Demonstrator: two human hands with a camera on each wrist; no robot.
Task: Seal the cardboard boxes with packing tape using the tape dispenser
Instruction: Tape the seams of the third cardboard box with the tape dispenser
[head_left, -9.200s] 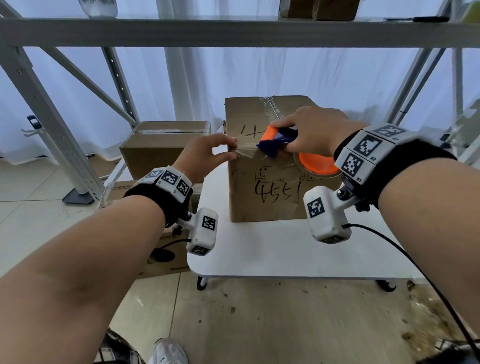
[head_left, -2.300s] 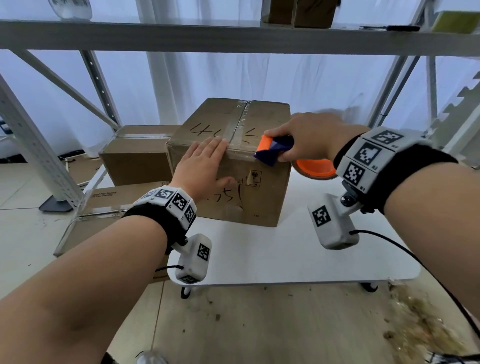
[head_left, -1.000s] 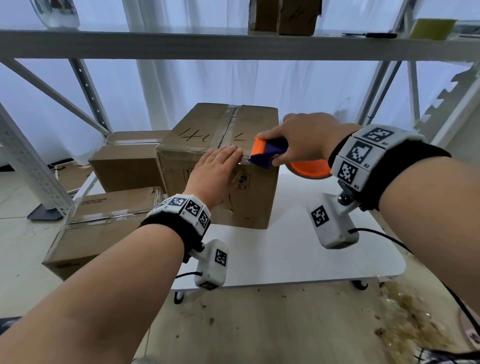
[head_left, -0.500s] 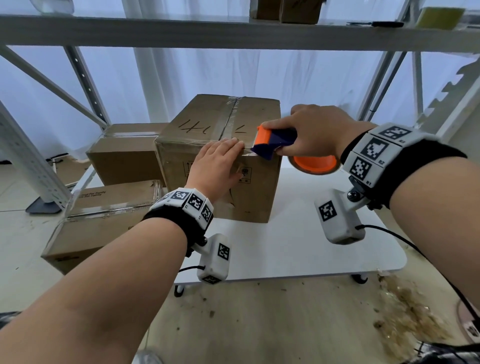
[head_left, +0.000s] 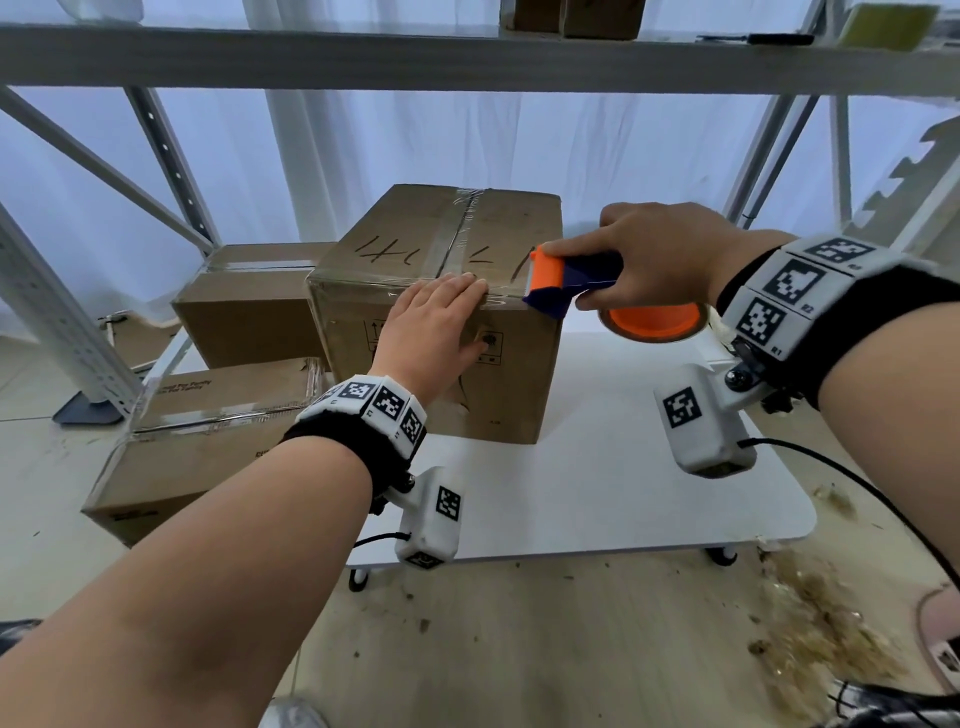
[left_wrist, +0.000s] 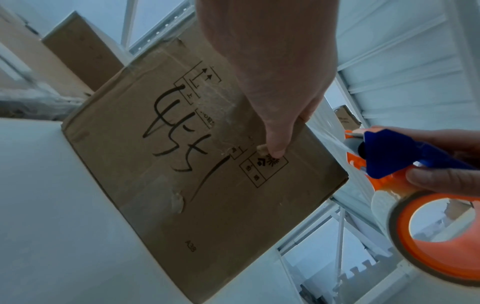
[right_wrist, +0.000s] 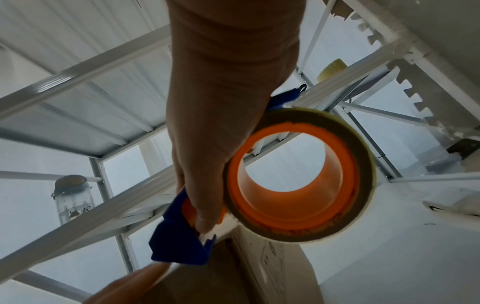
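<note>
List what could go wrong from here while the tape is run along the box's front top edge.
1. The left hand lies flat over the front top edge of the box, near the tape dispenser; its cutting edge could catch a finger.
2. The taut tape between edge and dispenser may wrinkle or lift if pulled off-line.
3. The box sits angled on the white table; a hard pull could slide it.

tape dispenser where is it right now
In the head view the orange and blue plastic tape dispenser is gripped in the right hand, at the upper right front corner of the brown cardboard box on the white table.
</note>
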